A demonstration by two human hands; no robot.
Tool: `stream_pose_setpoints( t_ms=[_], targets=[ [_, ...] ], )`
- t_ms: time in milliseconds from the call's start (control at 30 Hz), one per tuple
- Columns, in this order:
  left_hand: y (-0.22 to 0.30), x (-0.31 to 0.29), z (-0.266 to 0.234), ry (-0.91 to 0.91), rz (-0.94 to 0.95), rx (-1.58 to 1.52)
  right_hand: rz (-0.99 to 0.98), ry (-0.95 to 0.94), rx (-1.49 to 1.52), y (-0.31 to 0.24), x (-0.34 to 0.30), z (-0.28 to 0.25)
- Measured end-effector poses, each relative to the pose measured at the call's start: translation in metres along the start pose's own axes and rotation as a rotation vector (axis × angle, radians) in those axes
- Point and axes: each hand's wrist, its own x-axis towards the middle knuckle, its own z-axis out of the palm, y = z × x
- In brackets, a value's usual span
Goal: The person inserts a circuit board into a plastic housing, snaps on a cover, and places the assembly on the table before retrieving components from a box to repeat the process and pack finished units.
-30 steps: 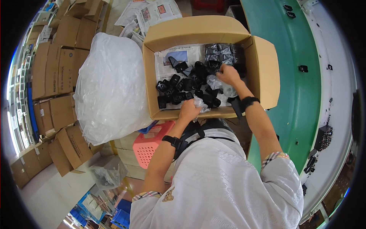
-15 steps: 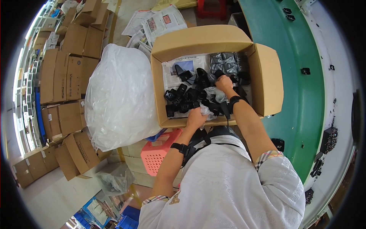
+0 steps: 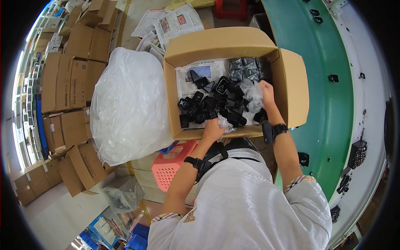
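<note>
An open cardboard box (image 3: pixel 221 39) stands in front of me, lined with newspaper (image 3: pixel 182 81). Loose black plastic devices (image 3: pixel 198 106) lie heaped in its left and middle part. Wrapped black packs (image 3: pixel 243 68) sit in rows in the far right corner. My right hand (image 3: pixel 267 92) is closed on a crumpled clear plastic bag (image 3: pixel 252 95), held above the heap. By the near wall, my left hand (image 3: pixel 213 129) is closed around another clear plastic bag (image 3: pixel 225 124); the fingertips are partly hidden.
A big bulging clear plastic bag (image 3: pixel 129 108) leans against the box's left side. A pink stool (image 3: pixel 168 168) stands below it. Stacked cartons (image 3: pixel 62 85) fill the left, newspapers (image 3: pixel 179 25) lie beyond, and a green bench (image 3: pixel 318 121) runs along the right.
My right hand has moved right and slightly nearer from the black devices, and now holds up the clear bag that lay on the heap. My left hand has barely moved.
</note>
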Motion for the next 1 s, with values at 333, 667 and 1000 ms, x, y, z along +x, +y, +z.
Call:
stream_pose_setpoints(
  t_ms=[333, 667, 1000],
  targets=[
    [-0.007, 0.000, 0.003, 0.035, -0.024, 0.025, 0.156, 0.064, -1.565, -0.015, 0.068, 0.092],
    [-0.015, 0.003, 0.010, 0.037, -0.073, 0.073, -0.024, 0.188, -1.301, 0.001, 0.057, 0.087],
    [-0.013, 0.006, 0.007, 0.058, -0.023, 0.091, 0.106, 0.118, -0.059, -0.006, 0.017, 0.031]
  ],
)
